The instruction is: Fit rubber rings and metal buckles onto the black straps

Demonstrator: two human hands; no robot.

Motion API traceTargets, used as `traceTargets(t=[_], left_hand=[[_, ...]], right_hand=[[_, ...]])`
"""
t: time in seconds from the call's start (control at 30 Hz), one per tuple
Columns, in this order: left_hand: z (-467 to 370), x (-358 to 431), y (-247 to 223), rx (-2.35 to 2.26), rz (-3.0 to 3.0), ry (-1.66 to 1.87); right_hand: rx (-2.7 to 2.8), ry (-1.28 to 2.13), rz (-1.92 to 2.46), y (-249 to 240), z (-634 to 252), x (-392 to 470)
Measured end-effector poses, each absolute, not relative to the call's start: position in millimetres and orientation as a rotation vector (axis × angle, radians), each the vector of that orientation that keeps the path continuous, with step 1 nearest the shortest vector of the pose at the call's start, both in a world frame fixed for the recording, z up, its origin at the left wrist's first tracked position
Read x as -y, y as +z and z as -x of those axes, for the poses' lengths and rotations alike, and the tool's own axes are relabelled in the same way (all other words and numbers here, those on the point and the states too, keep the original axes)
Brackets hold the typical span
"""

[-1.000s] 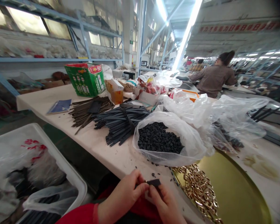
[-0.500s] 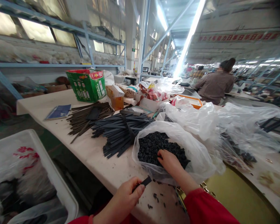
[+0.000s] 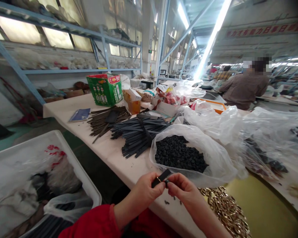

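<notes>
Between its thumb and fingers, my left hand (image 3: 146, 189) grips a short black strap (image 3: 164, 175) with a thin gold-coloured metal piece on it. Close beside it, my right hand (image 3: 185, 189) pinches a small black loop (image 3: 166, 181) against the strap. Beyond the hands lies an open clear plastic bag (image 3: 217, 158) holding a heap of small black loops (image 3: 180, 153). Left of the bag, long black strips (image 3: 136, 134) are piled on the table. At the lower right, gold metal buckles (image 3: 225, 210) lie on a yellow tray (image 3: 258, 198).
Brown strips (image 3: 105, 120), a blue booklet (image 3: 79, 115) and a green carton (image 3: 104, 90) stand farther back on the table (image 3: 72, 127). A white bin (image 3: 96, 195) is at the lower left. Plastic bags (image 3: 270, 132) spread right. A person (image 3: 245, 87) sits beyond.
My right hand has left the bag of loops and come to my left hand, now pinching a small loop at the strap. The view has turned left, and the gold buckles now show.
</notes>
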State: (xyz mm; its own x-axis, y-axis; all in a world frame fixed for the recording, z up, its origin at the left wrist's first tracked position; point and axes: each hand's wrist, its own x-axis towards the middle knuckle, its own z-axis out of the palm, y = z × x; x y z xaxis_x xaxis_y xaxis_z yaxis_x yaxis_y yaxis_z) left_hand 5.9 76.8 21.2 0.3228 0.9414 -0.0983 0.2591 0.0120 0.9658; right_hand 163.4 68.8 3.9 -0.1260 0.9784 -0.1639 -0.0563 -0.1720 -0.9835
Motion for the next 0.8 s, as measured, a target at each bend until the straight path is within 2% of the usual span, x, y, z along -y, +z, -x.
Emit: traceTargets(t=[0.17, 0.67, 0.8], left_hand=[[-4, -58, 18, -1.18, -1.528, 0.775], [-4, -35, 17, -1.269, -1.606, 0.745], [-3, -35, 12, -1.281, -1.596, 0.727]], right_hand=[[1.081, 1.491, 1.181, 2, -155, -52], [1.37, 1.086, 1.349, -24, -155, -20], [1.307, 1.112, 1.348, -30, -151, -17]])
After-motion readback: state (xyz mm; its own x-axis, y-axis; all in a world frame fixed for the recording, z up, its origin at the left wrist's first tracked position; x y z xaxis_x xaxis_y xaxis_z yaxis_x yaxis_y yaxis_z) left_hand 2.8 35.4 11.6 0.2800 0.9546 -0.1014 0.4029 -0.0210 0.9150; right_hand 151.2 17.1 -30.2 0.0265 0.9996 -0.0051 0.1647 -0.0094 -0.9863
